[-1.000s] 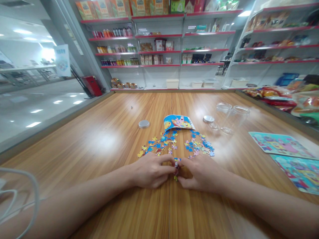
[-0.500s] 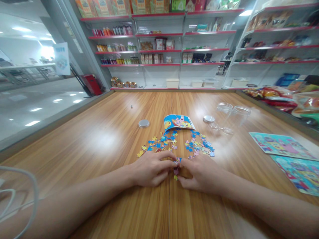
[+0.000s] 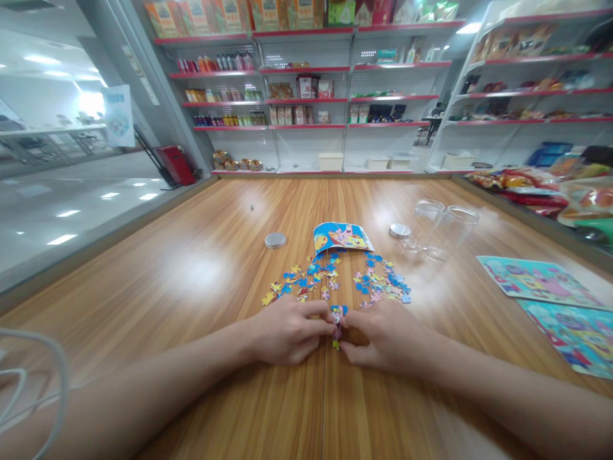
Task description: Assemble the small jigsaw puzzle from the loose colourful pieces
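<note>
A small cluster of puzzle pieces (image 3: 338, 316) lies on the near middle of the wooden table (image 3: 191, 358), between the left hand (image 3: 290, 329), fingers curled with tips at its left edge, and the right hand (image 3: 383, 332), thumb and forefinger slightly parted at its right; whether either grips it, I cannot tell. Just beyond, loose pieces (image 3: 380, 281) spread left and right, with a curved picture card (image 3: 342, 237) at their far side. Farther right stand clear jars (image 3: 454, 231).
</note>
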